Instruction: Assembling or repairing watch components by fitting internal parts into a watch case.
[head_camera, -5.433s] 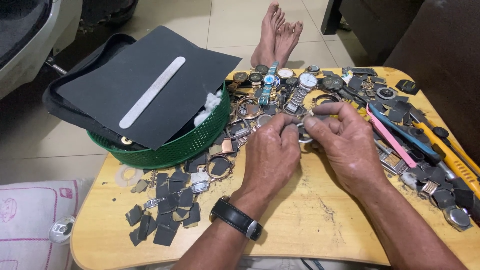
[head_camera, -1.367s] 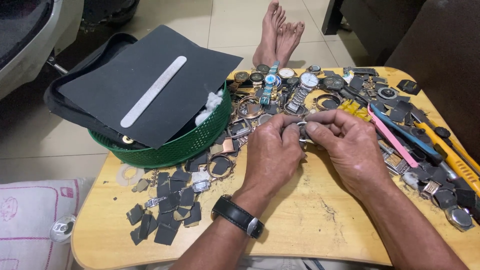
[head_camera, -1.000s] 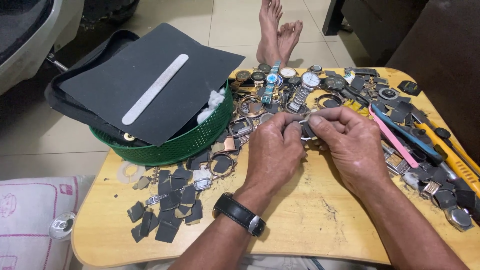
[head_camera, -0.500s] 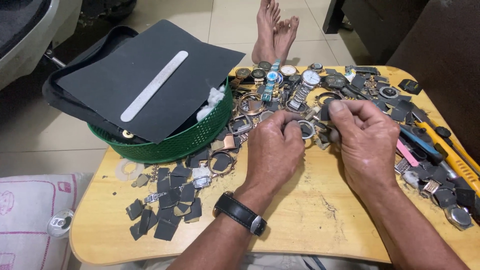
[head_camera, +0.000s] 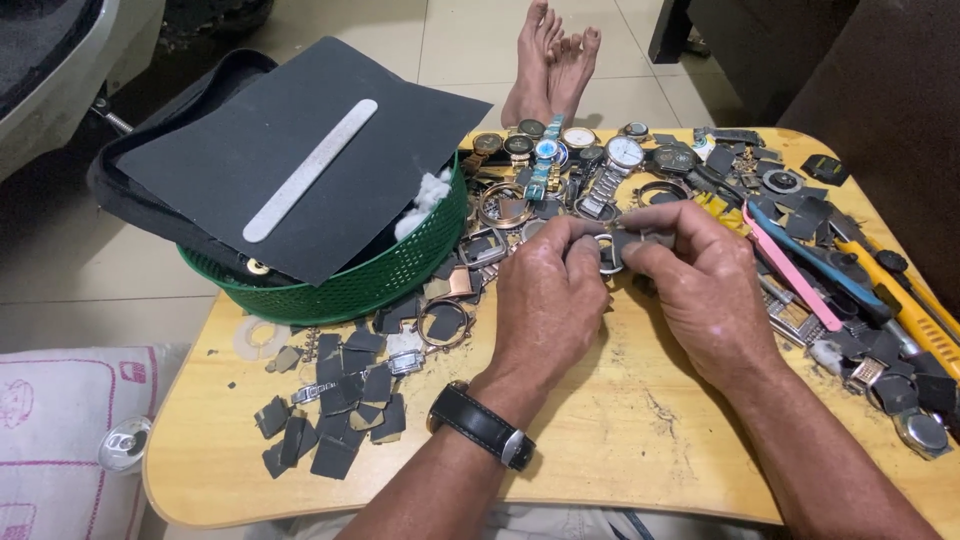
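Observation:
My left hand (head_camera: 548, 300) and my right hand (head_camera: 703, 283) meet over the middle of a small wooden table (head_camera: 610, 440). Between their fingertips they pinch a small metal watch case (head_camera: 608, 250). My right fingers also press a dark scrap against it. A black wristwatch (head_camera: 480, 425) is strapped on my left wrist. Watches and watch cases (head_camera: 560, 170) lie in a heap just beyond the hands.
A green basket (head_camera: 350, 285) with a dark sheet and a pale file (head_camera: 310, 168) on top sits at the table's left. Dark cut scraps (head_camera: 340, 400) lie near the left front. Pink, blue and yellow tools (head_camera: 850, 280) lie right. Bare feet (head_camera: 555, 60) show beyond the table.
The hands stay together over the table; the right hand shifted a little right and back while working the small watch case. The camera view moved slightly.

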